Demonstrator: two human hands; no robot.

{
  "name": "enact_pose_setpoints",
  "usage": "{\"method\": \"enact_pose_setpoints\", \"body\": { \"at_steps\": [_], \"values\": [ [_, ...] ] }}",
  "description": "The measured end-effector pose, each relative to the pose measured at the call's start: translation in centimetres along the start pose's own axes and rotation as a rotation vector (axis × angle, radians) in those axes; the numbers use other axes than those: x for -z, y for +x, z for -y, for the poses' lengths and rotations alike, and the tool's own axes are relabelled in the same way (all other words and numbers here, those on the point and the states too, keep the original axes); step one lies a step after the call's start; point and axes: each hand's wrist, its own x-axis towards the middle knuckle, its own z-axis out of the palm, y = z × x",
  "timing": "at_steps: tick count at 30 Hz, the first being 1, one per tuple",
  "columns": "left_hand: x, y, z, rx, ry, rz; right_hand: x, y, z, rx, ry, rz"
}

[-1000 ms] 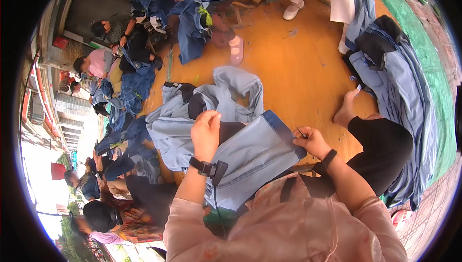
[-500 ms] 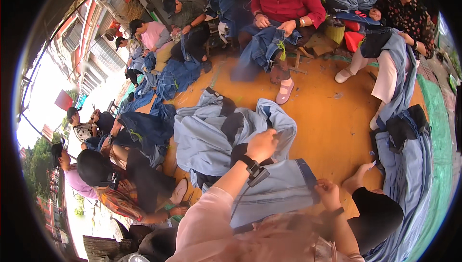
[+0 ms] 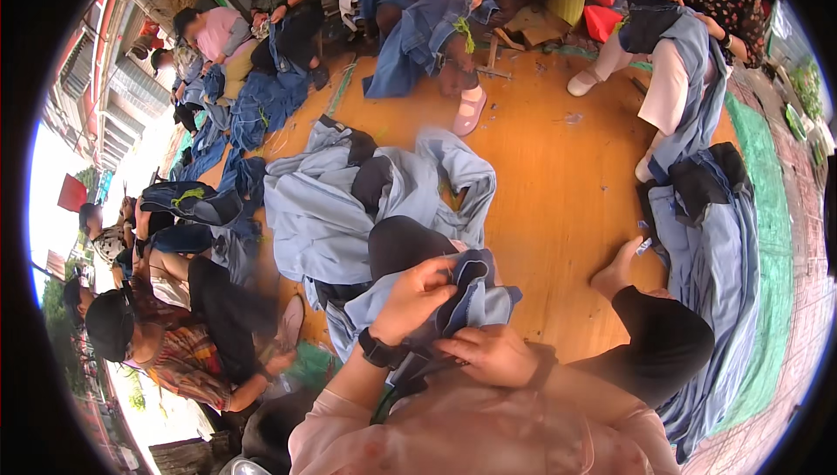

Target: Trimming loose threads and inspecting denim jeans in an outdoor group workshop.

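Where denim garments (image 3: 349, 205) lie, orange floor (image 3: 558, 187), seated workers.

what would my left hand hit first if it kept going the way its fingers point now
The left hand already grips the bunched light blue denim garment, fingers pointing up and to the right. Straight on, it would most likely meet that fold first; beyond lies bare orange floor, though depth is hard to judge.
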Motion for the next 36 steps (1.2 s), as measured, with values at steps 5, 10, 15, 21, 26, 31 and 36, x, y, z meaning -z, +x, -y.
{"method": "enact_pose_setpoints", "body": {
  "at_steps": [5,10,15,21,26,31,36],
  "values": [
    [0.9,-1.4,1.7,0.044,-0.146,-0.082,0.8,-0.3,0.0,-0.169,0.064,-0.144],
    [0.1,-2.0,1.3,0.019,-0.198,0.023,2.1,-2.3,-1.6,-0.540,-0.082,-0.302],
    [-1.3,-2.3,-0.4,0.027,-0.171,0.032,4.5,0.0,0.2,-0.816,0.130,-0.497],
    [-2.3,-1.7,-1.6,0.004,-0.005,0.048,4.8,1.0,-2.3,-0.858,0.130,-0.481],
    [-2.1,-2.0,-1.1,-0.085,-0.066,-0.072,8.7,-0.1,-3.3,-0.908,0.805,-0.417],
    [-1.4,-2.0,-2.4,-0.065,-0.203,-0.135,9.5,-0.6,-4.0,-0.893,1.121,-0.381],
    [-1.0,-2.5,-4.2,-0.108,-0.123,-0.260,8.7,-1.3,-4.6,-0.873,1.125,-0.358]
  ]
}}
